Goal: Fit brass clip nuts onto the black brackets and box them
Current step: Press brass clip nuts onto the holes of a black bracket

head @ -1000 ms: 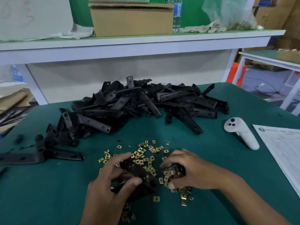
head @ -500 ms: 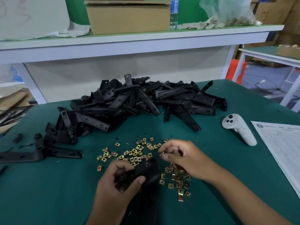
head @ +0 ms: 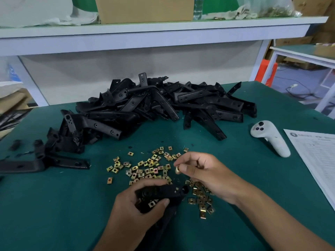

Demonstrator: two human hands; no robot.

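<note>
Clip nut (head: 177, 170) in right hand (head: 204, 175)

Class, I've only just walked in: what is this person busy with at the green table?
The person is fitting brass clip nuts to black brackets. The left hand grips one bracket that already carries a nut, and the right hand pinches a single nut just above it. Loose nuts lie scattered on the mat, with a big pile of brackets behind.
</note>
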